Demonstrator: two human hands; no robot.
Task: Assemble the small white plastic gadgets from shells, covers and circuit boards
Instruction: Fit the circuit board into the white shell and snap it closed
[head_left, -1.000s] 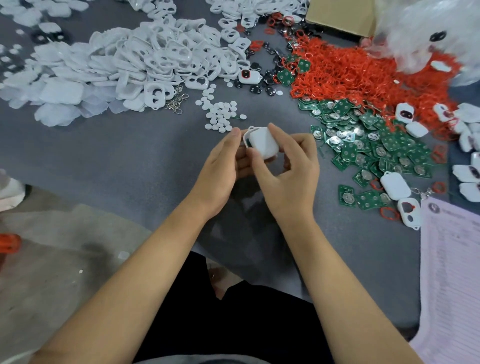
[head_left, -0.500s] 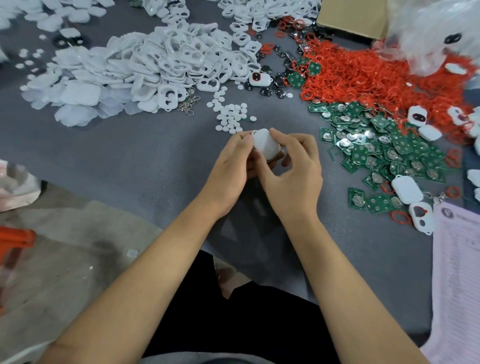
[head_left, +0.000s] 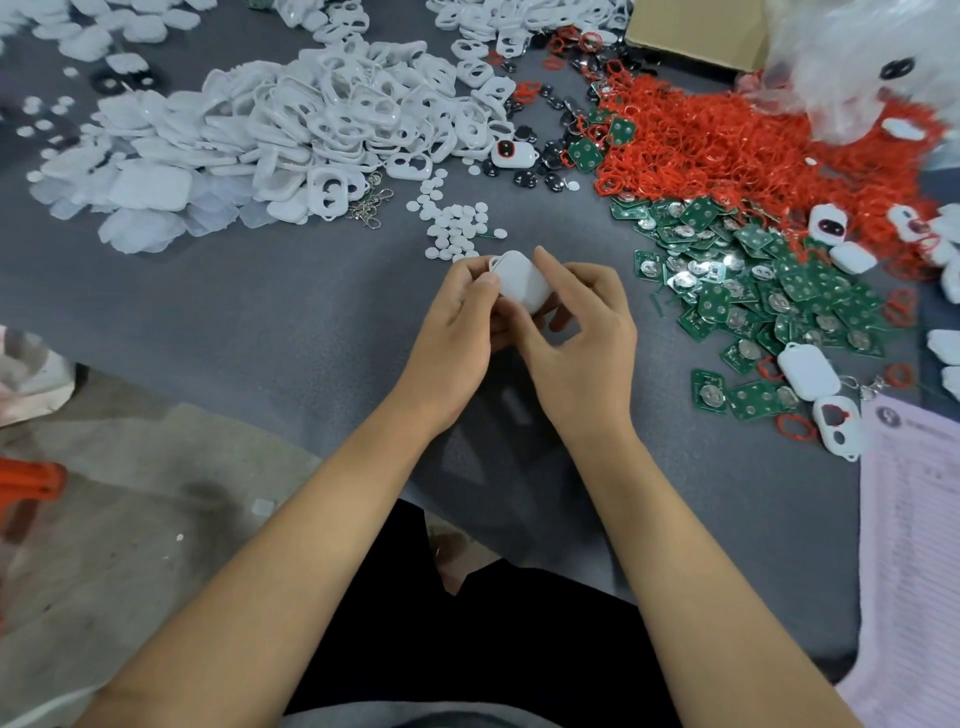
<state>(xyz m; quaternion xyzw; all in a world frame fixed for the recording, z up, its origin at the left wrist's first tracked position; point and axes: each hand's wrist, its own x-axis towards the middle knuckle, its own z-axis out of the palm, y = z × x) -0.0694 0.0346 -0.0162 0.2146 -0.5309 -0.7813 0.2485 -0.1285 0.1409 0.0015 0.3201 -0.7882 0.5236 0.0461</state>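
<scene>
A small white gadget (head_left: 519, 280) with rounded corners sits between both hands above the grey table (head_left: 291, 312). My left hand (head_left: 457, 338) grips its left side, thumb against the edge. My right hand (head_left: 582, 338) pinches it from the right, thumb on its face and forefinger along the top edge. Its underside is hidden by my fingers. White shells and covers (head_left: 270, 135) are heaped at the back left. Green circuit boards (head_left: 753, 291) spread out at the right.
Red rubber rings (head_left: 727, 140) pile up at the back right. Small white discs (head_left: 457, 228) lie just beyond my hands. Finished gadgets (head_left: 808, 371) rest near a printed sheet (head_left: 914, 545). A cardboard box (head_left: 696, 31) and a plastic bag (head_left: 862, 62) stand far right.
The gadget has turned in my hands, so its flat white face now points more upward. Both hands stay close together at the same spot on the table.
</scene>
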